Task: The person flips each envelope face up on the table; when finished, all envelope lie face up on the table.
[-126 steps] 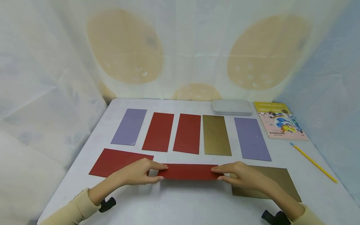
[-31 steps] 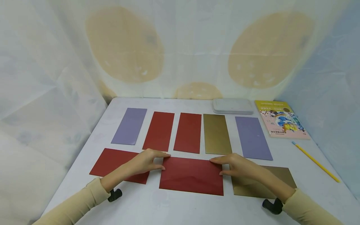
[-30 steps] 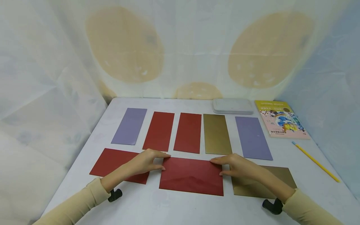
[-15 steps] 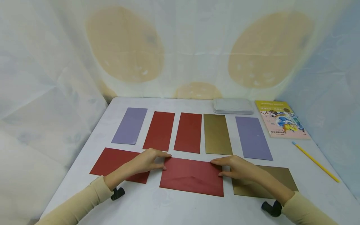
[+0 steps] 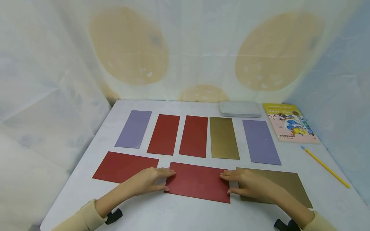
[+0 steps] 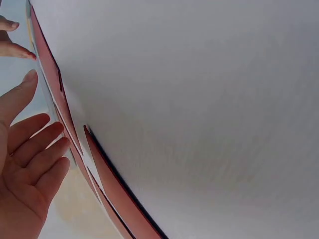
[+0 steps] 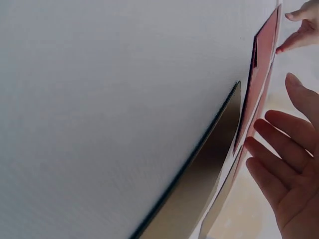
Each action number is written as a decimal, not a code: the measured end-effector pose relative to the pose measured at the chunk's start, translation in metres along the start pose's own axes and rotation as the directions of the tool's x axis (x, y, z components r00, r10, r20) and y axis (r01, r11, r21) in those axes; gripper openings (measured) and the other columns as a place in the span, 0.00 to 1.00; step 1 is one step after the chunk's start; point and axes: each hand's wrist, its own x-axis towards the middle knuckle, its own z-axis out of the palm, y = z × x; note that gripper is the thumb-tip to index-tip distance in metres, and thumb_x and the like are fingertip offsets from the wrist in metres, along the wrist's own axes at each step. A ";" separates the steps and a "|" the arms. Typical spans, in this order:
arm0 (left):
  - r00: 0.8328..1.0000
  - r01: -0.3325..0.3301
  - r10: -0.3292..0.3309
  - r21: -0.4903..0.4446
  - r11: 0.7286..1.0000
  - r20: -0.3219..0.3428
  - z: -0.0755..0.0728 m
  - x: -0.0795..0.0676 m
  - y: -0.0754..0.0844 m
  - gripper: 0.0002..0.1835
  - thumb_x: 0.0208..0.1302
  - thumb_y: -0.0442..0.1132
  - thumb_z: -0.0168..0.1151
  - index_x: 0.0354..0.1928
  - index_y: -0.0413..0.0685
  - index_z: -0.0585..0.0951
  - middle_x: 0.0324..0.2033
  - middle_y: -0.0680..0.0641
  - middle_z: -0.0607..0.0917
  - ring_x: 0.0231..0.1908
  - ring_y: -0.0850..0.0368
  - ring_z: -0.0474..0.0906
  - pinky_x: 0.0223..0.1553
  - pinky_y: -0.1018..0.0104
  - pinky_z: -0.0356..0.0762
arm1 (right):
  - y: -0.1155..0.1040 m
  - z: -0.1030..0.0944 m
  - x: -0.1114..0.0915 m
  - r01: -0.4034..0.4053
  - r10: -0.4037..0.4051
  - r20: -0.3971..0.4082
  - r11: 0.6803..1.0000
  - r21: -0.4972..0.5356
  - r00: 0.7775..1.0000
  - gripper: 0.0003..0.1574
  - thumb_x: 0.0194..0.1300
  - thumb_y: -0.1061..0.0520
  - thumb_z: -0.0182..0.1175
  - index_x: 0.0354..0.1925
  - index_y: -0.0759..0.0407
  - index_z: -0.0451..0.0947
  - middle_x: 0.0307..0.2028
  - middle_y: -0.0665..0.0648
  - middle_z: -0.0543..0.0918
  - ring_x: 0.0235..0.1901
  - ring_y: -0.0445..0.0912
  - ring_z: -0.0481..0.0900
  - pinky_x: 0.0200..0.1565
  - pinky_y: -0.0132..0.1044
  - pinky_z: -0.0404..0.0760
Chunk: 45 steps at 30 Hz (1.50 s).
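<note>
Five sheets (image 5: pixel 193 136) lying beyond left hand (image 5: pixel 150 181) and right hand (image 5: pixel 251 184), two others (image 5: pixel 278 183) partly beneath; hands, straight-fingered, touching red sheet (image 5: pixel 198 182) between them; laying-out seemingly nearing completion, squaring-up perhaps remaining.

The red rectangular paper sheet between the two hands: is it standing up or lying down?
Lying down: the head view shows the red rectangular sheet with its broad face up on the white table.

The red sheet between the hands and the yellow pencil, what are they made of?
The red sheet looks like smooth paper or thin card: it's flat, with thin, straight edges and even colour. The pencil is probably painted wood, judging by its slim shape and yellow coat, but bare wood isn't clearly visible.
</note>
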 end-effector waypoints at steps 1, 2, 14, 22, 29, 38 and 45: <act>1.000 0.002 -0.002 -0.004 1.000 0.002 0.000 -0.001 0.001 0.29 0.61 0.51 0.67 0.62 0.48 0.77 0.60 0.53 0.77 0.61 0.60 0.71 0.55 0.63 0.73 | -0.001 0.000 -0.001 -0.002 0.002 -0.004 1.000 -0.005 1.000 0.33 0.64 0.40 0.62 0.61 0.54 0.76 0.59 0.52 0.78 0.58 0.48 0.76 0.51 0.46 0.77; 1.000 0.003 -0.003 -0.005 1.000 0.004 0.001 -0.002 0.001 0.29 0.61 0.51 0.67 0.62 0.48 0.77 0.59 0.53 0.77 0.60 0.60 0.72 0.55 0.63 0.73 | -0.002 0.000 -0.001 -0.003 0.003 -0.003 1.000 -0.004 1.000 0.33 0.64 0.40 0.62 0.61 0.54 0.76 0.59 0.52 0.78 0.58 0.48 0.76 0.51 0.46 0.77; 1.000 -0.029 0.029 -0.027 0.999 0.010 0.006 0.000 -0.001 0.29 0.61 0.52 0.66 0.62 0.46 0.77 0.57 0.50 0.79 0.58 0.58 0.74 0.54 0.65 0.73 | 0.003 -0.001 0.000 -0.016 0.015 0.019 0.999 0.033 1.000 0.33 0.67 0.39 0.58 0.60 0.58 0.77 0.58 0.55 0.78 0.57 0.51 0.76 0.51 0.46 0.77; 1.000 0.002 -0.001 -0.039 0.999 0.025 0.003 0.003 -0.002 0.28 0.61 0.49 0.67 0.62 0.46 0.77 0.57 0.51 0.79 0.58 0.59 0.74 0.54 0.66 0.73 | 0.004 0.000 0.001 -0.037 0.036 0.015 0.999 0.039 0.999 0.33 0.66 0.39 0.59 0.61 0.58 0.76 0.58 0.55 0.78 0.58 0.51 0.76 0.52 0.46 0.77; 1.000 0.006 -0.005 -0.052 0.999 0.021 0.003 0.002 -0.002 0.29 0.61 0.50 0.66 0.62 0.47 0.77 0.58 0.51 0.78 0.59 0.60 0.73 0.54 0.65 0.73 | 0.004 0.000 0.002 -0.043 0.042 0.017 0.998 0.050 0.999 0.35 0.65 0.39 0.60 0.61 0.58 0.76 0.59 0.55 0.78 0.58 0.51 0.76 0.52 0.46 0.77; 0.999 -0.009 0.008 -0.027 1.000 -0.039 -0.007 -0.009 -0.002 0.31 0.58 0.48 0.70 0.63 0.46 0.76 0.59 0.53 0.78 0.58 0.59 0.74 0.48 0.68 0.77 | 0.007 -0.008 0.010 0.033 -0.029 -0.054 0.997 0.067 0.998 0.34 0.62 0.48 0.66 0.61 0.62 0.75 0.58 0.59 0.78 0.58 0.52 0.76 0.50 0.43 0.79; 0.993 0.059 -0.064 -0.051 0.997 -0.098 -0.012 -0.024 -0.006 0.31 0.59 0.52 0.68 0.63 0.49 0.76 0.59 0.54 0.78 0.59 0.58 0.73 0.53 0.62 0.74 | 0.001 -0.011 0.022 0.033 -0.024 -0.073 0.993 0.116 0.997 0.35 0.61 0.49 0.67 0.63 0.60 0.74 0.60 0.58 0.77 0.58 0.52 0.75 0.50 0.43 0.78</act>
